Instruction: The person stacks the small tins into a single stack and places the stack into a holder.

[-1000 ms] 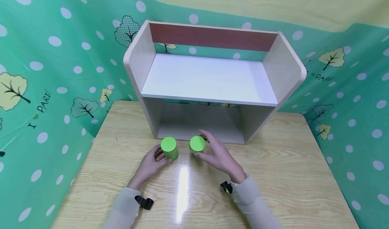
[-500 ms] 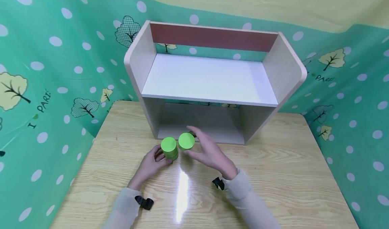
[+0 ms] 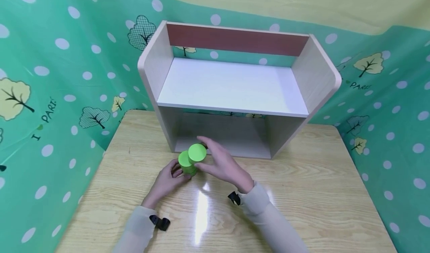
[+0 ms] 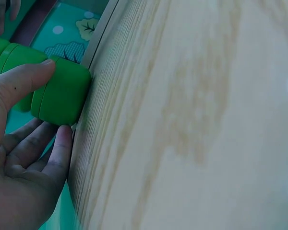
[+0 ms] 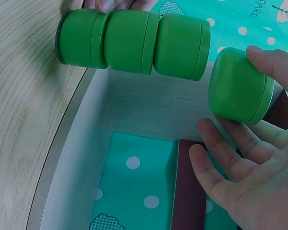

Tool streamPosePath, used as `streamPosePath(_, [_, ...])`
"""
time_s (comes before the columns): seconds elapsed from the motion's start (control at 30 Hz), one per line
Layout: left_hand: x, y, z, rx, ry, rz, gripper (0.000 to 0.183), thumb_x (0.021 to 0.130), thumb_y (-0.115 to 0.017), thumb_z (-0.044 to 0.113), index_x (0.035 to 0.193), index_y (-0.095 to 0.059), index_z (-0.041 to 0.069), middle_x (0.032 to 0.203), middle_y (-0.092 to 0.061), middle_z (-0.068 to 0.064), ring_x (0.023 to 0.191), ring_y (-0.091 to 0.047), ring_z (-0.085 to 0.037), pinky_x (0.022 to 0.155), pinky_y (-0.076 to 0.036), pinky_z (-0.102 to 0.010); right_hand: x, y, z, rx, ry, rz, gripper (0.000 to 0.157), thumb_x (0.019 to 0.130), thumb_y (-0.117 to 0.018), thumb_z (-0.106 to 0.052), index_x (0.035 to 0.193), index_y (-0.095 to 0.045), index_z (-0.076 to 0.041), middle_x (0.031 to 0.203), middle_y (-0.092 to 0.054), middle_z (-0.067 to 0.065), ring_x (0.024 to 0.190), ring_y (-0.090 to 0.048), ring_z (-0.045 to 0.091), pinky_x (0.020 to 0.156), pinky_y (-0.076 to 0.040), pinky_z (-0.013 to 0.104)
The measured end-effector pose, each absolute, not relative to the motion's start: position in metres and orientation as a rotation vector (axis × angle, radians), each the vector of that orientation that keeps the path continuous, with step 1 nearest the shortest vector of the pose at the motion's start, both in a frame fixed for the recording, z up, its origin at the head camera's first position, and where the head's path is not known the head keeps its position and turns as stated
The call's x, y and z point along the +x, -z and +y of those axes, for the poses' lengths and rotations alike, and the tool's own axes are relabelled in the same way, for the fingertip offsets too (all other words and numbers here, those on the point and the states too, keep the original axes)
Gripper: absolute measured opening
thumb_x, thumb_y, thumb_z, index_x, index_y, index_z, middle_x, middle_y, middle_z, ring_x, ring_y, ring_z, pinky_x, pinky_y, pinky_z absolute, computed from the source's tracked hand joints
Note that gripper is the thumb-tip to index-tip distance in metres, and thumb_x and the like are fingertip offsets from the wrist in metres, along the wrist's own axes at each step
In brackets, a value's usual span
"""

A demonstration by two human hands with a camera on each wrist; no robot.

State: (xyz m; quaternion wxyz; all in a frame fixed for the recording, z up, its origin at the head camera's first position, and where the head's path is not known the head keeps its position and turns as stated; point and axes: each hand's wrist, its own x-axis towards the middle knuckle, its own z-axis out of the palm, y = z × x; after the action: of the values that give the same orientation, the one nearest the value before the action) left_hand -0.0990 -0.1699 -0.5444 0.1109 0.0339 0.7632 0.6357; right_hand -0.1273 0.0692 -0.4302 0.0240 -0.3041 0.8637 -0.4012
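A stack of three small green lidded jars (image 5: 129, 40) stands upright on the table in front of the shelf. My left hand (image 3: 168, 181) holds its bottom jar (image 4: 65, 91), the thumb on one side and fingers on the other. My right hand (image 3: 223, 165) holds another green jar (image 5: 240, 86) in the air between thumb and fingers. In the head view this jar overlaps the stack's right side. The right wrist view shows a small gap between it and the stack's top. Part of the stack is hidden behind the held jar in the head view.
A two-level white shelf unit (image 3: 231, 87) with a reddish back strip (image 3: 235, 39) stands right behind the hands. The wooden table (image 3: 322, 178) spreads out on both sides. A green patterned curtain (image 3: 64, 126) hangs around the back and sides.
My right hand has moved left with its jar, from beside the stack to its upper right edge. The left hand and the stack have stayed in place.
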Motion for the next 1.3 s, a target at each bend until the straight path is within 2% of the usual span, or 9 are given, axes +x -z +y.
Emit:
streamPosePath(0.63, [-0.100, 0.545, -0.169, 0.099, -1.864, 2.230, 0.069, 0.086, -0.081, 0.013, 0.144, -0.044, 0.001, 0.145, -0.047, -0.024, 0.127, -0.053, -0.037, 0.105, -0.047, -0.035, -0.132, 0.431, 0.051, -0.968, 1.209, 2.633, 0.082, 0.089, -0.078, -0.028, 0.156, -0.031, -0.016, 0.154, -0.041, 0.002, 0.133, -0.046, 0.019, 0.108, -0.046, 0.041])
streamPosePath(0.9, [-0.099, 0.544, -0.169, 0.089, -1.862, 2.228, 0.071, 0.087, -0.080, 0.010, 0.146, -0.042, 0.000, 0.147, -0.046, -0.026, 0.128, -0.051, -0.039, 0.108, -0.046, -0.041, -0.133, 0.434, 0.046, -0.984, 1.211, 2.616, 0.082, 0.090, -0.078, -0.030, 0.156, -0.031, -0.015, 0.154, -0.042, 0.003, 0.132, -0.048, 0.026, 0.107, -0.047, 0.043])
streamPosePath(1.3, [-0.101, 0.548, -0.171, 0.108, -1.863, 2.233, 0.067, 0.086, -0.079, 0.009, 0.144, -0.045, 0.002, 0.144, -0.049, -0.023, 0.127, -0.054, -0.036, 0.106, -0.047, -0.035, -0.134, 0.436, 0.043, -0.993, 1.228, 2.609, 0.083, 0.090, -0.078, -0.032, 0.156, -0.030, -0.017, 0.153, -0.042, 0.003, 0.133, -0.048, 0.025, 0.107, -0.046, 0.044])
